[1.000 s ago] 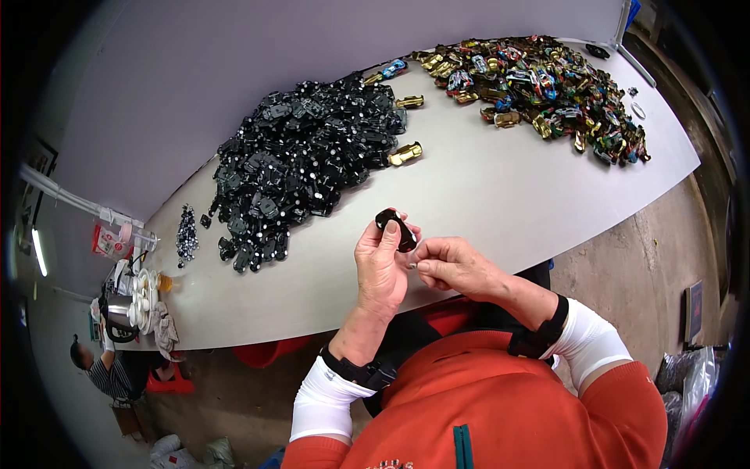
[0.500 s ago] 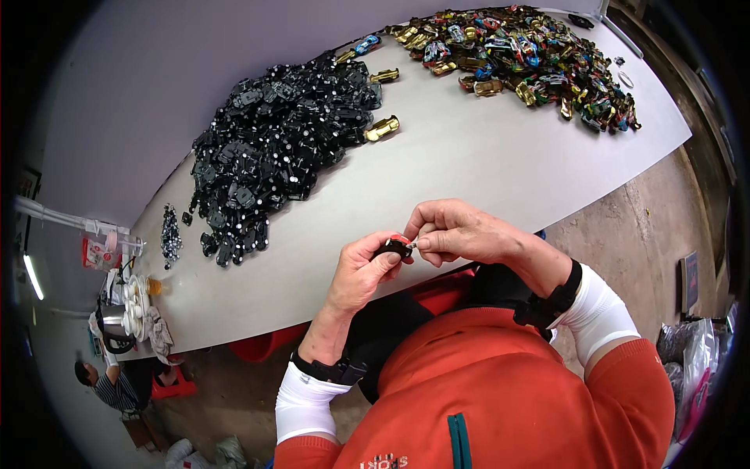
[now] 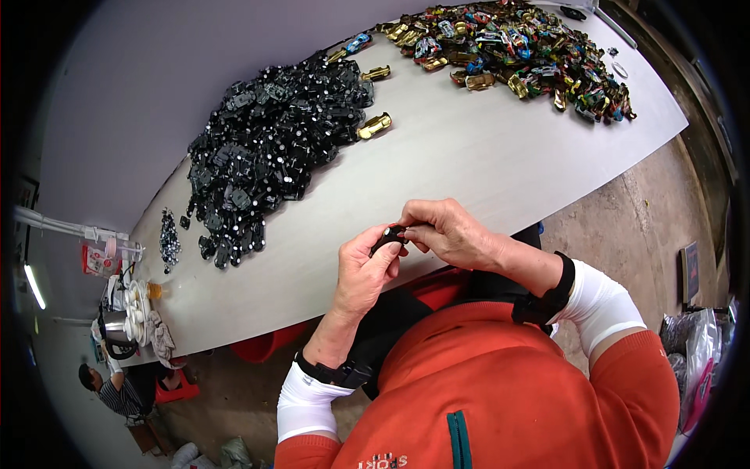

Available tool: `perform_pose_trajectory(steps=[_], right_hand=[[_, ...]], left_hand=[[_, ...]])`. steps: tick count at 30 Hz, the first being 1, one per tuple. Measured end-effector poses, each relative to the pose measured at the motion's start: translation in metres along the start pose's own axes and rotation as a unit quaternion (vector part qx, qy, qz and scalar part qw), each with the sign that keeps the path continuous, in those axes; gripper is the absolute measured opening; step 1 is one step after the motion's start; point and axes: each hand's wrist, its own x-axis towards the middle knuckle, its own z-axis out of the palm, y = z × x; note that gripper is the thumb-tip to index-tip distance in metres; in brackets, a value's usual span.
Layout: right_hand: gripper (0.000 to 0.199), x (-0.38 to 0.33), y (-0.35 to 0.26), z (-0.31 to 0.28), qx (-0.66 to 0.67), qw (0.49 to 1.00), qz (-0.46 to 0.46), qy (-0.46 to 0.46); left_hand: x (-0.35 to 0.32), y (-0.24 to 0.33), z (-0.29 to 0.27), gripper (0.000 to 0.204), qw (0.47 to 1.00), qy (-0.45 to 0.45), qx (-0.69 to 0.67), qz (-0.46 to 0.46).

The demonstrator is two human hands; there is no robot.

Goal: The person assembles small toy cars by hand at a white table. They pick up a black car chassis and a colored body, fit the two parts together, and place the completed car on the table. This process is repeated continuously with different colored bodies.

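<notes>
Just past the table's near edge, my left hand (image 3: 359,273) is closed around a small toy car (image 3: 391,234), its black underside up and a bit of red showing at the edge. My right hand (image 3: 455,236) pinches at the car's right end, thumb against bent fingers; whatever lies between those fingertips is too small to make out. Beyond my left hand spreads a big heap of black toy car bases (image 3: 273,141) with pale wheel ends. A heap of colourful car bodies (image 3: 508,55) lies at the far right.
A gold car body (image 3: 374,126) lies by the dark heap's right edge. At the left, a small pile of wheel pieces (image 3: 169,242) rests near a kettle (image 3: 117,327) and white cups (image 3: 137,309). Another person (image 3: 121,391) sits beyond the table's left end.
My right fingers have closed in on the car, and the small shiny piece at their tips no longer shows. The car has tilted in my left hand.
</notes>
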Motion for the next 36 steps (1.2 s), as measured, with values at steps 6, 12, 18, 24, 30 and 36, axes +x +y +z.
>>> perform_pose_trajectory(steps=[6, 12, 18, 24, 30, 36], right_hand=[[0.014, -0.005, -0.001, -0.013, 0.201, 0.974, 0.09, -0.046], [0.013, -0.002, 0.016, -0.011, 0.106, 0.993, 0.058, -0.013], [0.014, -0.012, 0.015, -0.01, 0.039, 0.997, 0.067, -0.021], [0.015, -0.027, 0.004, -0.053, 0.182, 0.979, 0.091, 0.022], [0.015, 0.033, -0.012, -0.067, 0.001, 0.994, 0.065, 0.087], [0.016, 0.109, 0.003, -0.081, -0.476, 0.872, -0.037, 0.11]], left_hand=[[0.003, -0.001, -0.003, 0.02, 0.996, -0.023, -0.08, -0.045], [0.004, 0.0, 0.003, 0.018, 0.996, -0.013, -0.064, -0.067], [-0.001, -0.008, 0.007, 0.015, 0.998, -0.019, 0.009, -0.067], [-0.053, -0.046, 0.008, 0.022, 0.931, -0.197, 0.035, -0.307], [-0.001, -0.224, -0.037, 0.03, 0.908, -0.039, -0.26, -0.326], [-0.042, -0.142, -0.033, 0.052, 0.922, -0.179, 0.311, -0.145]])
